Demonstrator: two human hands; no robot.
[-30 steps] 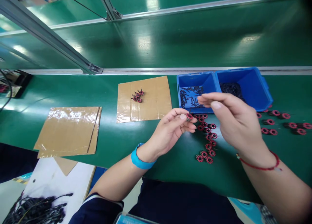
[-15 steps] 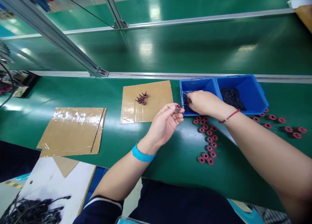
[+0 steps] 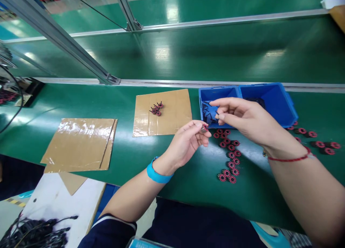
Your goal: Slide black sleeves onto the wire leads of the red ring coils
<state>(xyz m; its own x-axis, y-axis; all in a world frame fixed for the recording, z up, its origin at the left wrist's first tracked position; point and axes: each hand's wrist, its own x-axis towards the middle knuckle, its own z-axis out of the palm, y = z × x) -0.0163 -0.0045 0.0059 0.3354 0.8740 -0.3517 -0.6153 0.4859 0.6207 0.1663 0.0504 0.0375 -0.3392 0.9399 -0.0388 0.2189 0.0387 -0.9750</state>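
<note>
The left hand (image 3: 188, 142), a turquoise band (image 3: 159, 173) on its wrist, pinches a small red-and-black ring-shaped coil (image 3: 205, 128) between thumb and forefinger, its other fingers loosely curled. The right hand (image 3: 248, 120), with a red braided bracelet (image 3: 289, 159), is partly open over the near edge of a blue plastic bin (image 3: 223, 93), forefinger apart from thumb; a short dark strip (image 3: 217, 113) shows at the thumb tip, but whether it is gripped I cannot tell. More short dark pieces lie in that bin; a second blue bin (image 3: 281, 102) adjoins it on the right. Below the bins, similar red-rimmed coils (image 3: 231, 155) stand in a crooked column on the green tabletop (image 3: 129, 154), with others farther right. Left of the bins, a brown cardboard sheet (image 3: 175, 108) bears a small cluster of coils with dark prongs (image 3: 156, 109); more brown cardboard (image 3: 81, 143) lies farther left.
</note>
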